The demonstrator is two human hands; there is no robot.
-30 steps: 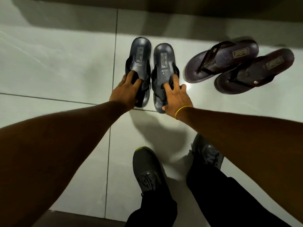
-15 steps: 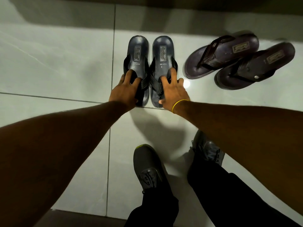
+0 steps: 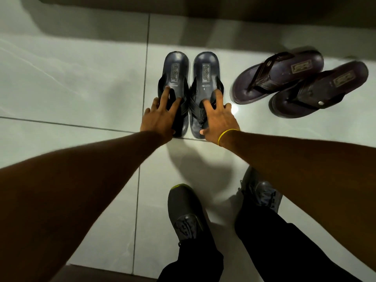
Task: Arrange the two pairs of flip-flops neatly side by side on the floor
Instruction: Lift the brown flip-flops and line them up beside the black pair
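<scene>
Two dark blue-black flip-flops stand side by side on the pale tiled floor, heels pointing away from me. My left hand (image 3: 162, 117) rests on the straps of the left black flip-flop (image 3: 176, 72), fingers spread over it. My right hand (image 3: 218, 119), with a yellow band at the wrist, presses on the straps of the right black flip-flop (image 3: 206, 72). To the right lies a brown pair, slanted: one brown flip-flop (image 3: 284, 74) partly overlaps the other brown flip-flop (image 3: 325, 88).
My two dark sneakers (image 3: 186, 212) stand on the tiles below the hands. A dark wall base or furniture edge (image 3: 203, 7) runs along the top. Grout lines (image 3: 145, 58) cross the floor left of the black pair.
The right black flip-flop has slid up level with the left one, so the pair now sits even and parallel. Both hands stay on the straps; the brown pair has not been touched.
</scene>
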